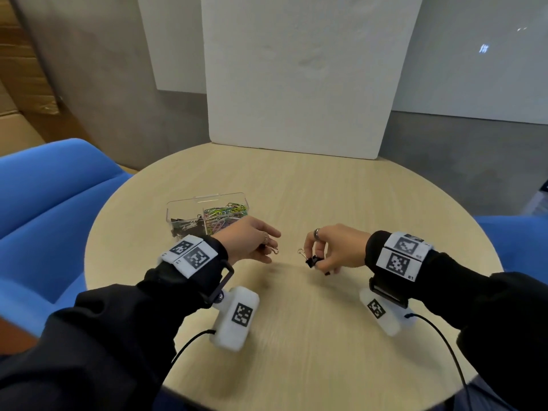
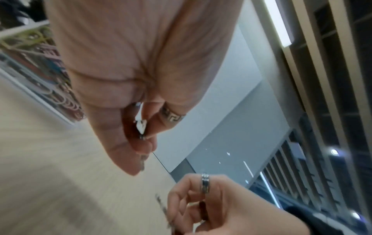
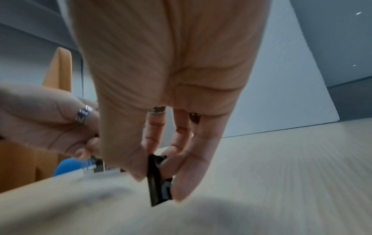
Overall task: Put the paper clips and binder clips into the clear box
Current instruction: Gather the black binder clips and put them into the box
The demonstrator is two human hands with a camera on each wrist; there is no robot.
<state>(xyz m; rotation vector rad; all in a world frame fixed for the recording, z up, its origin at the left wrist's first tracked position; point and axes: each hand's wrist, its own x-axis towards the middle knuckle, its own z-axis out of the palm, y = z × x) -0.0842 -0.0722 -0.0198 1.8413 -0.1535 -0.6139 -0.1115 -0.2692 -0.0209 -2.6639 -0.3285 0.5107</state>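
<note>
From above, my right hand [image 1: 332, 247] pinches a black binder clip [image 1: 312, 260] over the desk [image 1: 326, 188], wire handle pointing left toward my left hand [image 1: 252, 241], which pinches another clip [image 1: 273, 250] beside the clear box [image 1: 189, 204]. Left wrist view: blurred curled fingers [image 2: 128, 127]. Right wrist view: the clip's [image 3: 159, 179] long axis stands nearly upright.

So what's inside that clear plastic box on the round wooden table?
The clear plastic box has two compartments: coloured paper clips fill the right one, black binder clips lie in the left. The left hand and its wristband cover the box's near edge, hiding what lies there.
</note>
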